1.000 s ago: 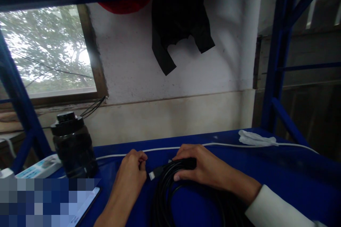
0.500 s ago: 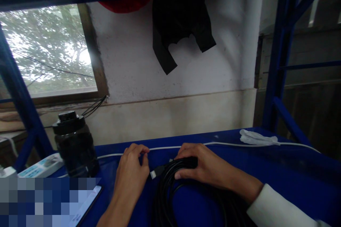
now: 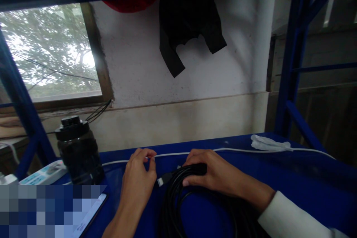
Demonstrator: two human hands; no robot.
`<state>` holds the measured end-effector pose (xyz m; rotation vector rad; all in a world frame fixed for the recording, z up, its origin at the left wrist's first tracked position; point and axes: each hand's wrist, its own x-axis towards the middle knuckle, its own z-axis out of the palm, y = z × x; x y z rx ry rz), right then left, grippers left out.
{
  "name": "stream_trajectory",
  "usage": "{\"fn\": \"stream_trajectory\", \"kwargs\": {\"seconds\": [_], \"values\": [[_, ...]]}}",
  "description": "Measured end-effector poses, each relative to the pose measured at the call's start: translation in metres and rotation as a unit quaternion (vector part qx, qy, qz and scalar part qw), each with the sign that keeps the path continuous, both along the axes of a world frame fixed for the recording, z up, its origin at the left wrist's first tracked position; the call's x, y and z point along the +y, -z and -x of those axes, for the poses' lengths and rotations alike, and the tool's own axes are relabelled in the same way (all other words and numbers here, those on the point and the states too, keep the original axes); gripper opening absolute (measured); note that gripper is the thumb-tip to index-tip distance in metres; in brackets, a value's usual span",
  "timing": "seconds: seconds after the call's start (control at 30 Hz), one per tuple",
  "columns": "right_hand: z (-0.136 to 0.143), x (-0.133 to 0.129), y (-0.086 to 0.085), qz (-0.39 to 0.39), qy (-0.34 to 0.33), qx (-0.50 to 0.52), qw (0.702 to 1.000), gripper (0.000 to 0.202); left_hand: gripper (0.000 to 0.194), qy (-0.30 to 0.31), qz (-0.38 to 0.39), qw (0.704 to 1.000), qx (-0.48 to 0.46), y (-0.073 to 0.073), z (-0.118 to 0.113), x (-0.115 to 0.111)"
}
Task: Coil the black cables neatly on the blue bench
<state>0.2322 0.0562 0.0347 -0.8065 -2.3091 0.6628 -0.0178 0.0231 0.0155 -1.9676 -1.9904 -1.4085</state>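
Note:
A coiled black cable (image 3: 170,208) lies on the blue shelf surface (image 3: 301,193), running out of the bottom of the view. My right hand (image 3: 205,169) is wrapped round the top of the coil, thumb inside the loop. One cable end, a black plug with a pale metal tip (image 3: 160,182), sticks out left of the coil. My left hand (image 3: 139,169) is just left of that plug, not touching it. Its thumb and index finger are curled close together near the white cord (image 3: 173,154); whatever may be between them is too small to make out.
On the left are a dark bottle (image 3: 79,152), a white power strip (image 3: 44,174) and a phone (image 3: 93,214). Crumpled clear plastic (image 3: 270,143) lies at the back right. Blue posts (image 3: 291,63) frame both sides, and a black bag (image 3: 189,22) hangs behind.
The thumb and index finger of my left hand have drawn slightly closer together. My right hand and the coil are practically unchanged.

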Motion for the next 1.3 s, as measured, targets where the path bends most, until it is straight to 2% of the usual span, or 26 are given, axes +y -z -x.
{"fn": "stream_trajectory", "kwargs": {"seconds": [0.33, 0.77, 0.93, 1.07, 1.2, 1.3], "values": [[0.0, -0.005, -0.006, -0.008, 0.001, -0.01, 1.0, 0.027, 0.02, 0.002, -0.001, 1.0, -0.003, -0.001, -0.002, 0.0], [0.001, -0.003, -0.005, -0.017, -0.008, -0.001, 1.0, 0.027, 0.021, 0.007, -0.013, 1.0, 0.002, -0.005, -0.004, -0.004], [0.001, -0.005, -0.008, -0.014, -0.003, -0.006, 1.0, 0.028, 0.02, 0.014, -0.025, 0.999, -0.027, -0.006, -0.005, -0.003], [0.001, -0.004, -0.007, -0.014, -0.008, -0.008, 1.0, 0.027, 0.026, 0.056, -0.034, 0.995, -0.078, -0.011, -0.009, -0.003], [0.0, -0.003, -0.004, -0.021, -0.006, -0.008, 1.0, 0.028, 0.031, 0.144, -0.001, 0.981, -0.133, -0.011, -0.019, -0.006], [0.001, -0.003, -0.003, -0.024, -0.006, -0.01, 1.0, 0.028, 0.03, 0.199, 0.033, 0.97, -0.133, -0.008, -0.028, -0.009]]}}
